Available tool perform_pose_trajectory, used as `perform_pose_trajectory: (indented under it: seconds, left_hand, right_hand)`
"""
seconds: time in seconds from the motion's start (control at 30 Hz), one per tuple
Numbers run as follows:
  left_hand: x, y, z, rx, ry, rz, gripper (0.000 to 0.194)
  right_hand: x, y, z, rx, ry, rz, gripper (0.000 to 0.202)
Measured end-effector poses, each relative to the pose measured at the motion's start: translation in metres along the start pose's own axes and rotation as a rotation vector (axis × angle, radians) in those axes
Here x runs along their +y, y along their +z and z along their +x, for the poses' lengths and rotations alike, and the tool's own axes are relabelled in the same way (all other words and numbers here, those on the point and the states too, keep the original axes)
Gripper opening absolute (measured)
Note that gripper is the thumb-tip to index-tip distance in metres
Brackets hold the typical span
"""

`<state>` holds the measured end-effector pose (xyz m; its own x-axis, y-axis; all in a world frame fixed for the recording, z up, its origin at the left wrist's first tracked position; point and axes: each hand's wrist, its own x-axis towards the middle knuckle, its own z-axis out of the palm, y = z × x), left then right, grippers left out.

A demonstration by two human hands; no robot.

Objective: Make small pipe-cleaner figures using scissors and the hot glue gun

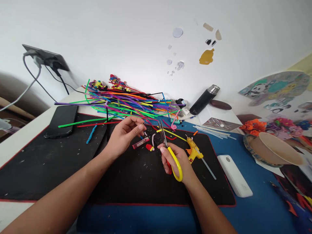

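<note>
My right hand [174,159] grips scissors [175,165] with a yellow handle loop, a red one showing below. Their metal blades point up and away, looking slightly parted. To the left, my left hand [128,133] is closed in a pinch, thumb against fingers. Whatever sits in that pinch is too small to name. Just beyond and below it on the black mat [136,178] lie a dark red lighter [140,143], a small red and yellow piece [149,147] and a short pale pink piece [153,139].
A pile of coloured pipe cleaners [126,102] lies along the wall. Right of my hands rests a yellow glue gun [194,150], near a white power bank [235,175]. A black phone [62,121] lies left, a black flask [204,100] stands tilted behind, and a bowl [278,149] sits far right.
</note>
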<state>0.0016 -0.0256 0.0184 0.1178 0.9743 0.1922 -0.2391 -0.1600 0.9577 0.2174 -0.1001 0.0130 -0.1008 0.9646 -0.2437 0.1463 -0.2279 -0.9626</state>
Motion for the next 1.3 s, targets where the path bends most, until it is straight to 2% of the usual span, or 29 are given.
perform_pose_trajectory:
  seconds: [0.33,0.7,0.83,0.97,1.3]
  left_hand:
    - [0.0,-0.001,-0.001,-0.058,-0.04,0.139,0.037]
    - [-0.005,-0.001,-0.005,-0.145,-0.065,0.27,0.038]
    - [-0.002,0.001,-0.006,-0.187,-0.015,0.295,0.034]
    - [-0.002,0.002,-0.007,-0.221,0.068,0.358,0.022]
    - [-0.009,-0.002,-0.013,-0.182,0.253,0.576,0.013]
  right_hand:
    - [0.004,0.004,-0.002,-0.02,-0.042,0.038,0.047]
    - [0.003,0.014,-0.004,-0.02,0.008,0.034,0.044]
    - [0.006,0.018,-0.005,-0.021,-0.006,-0.015,0.039]
    - [0.015,0.022,-0.005,-0.032,-0.027,-0.02,0.034]
    - [0.017,0.027,-0.008,-0.017,-0.081,-0.152,0.028]
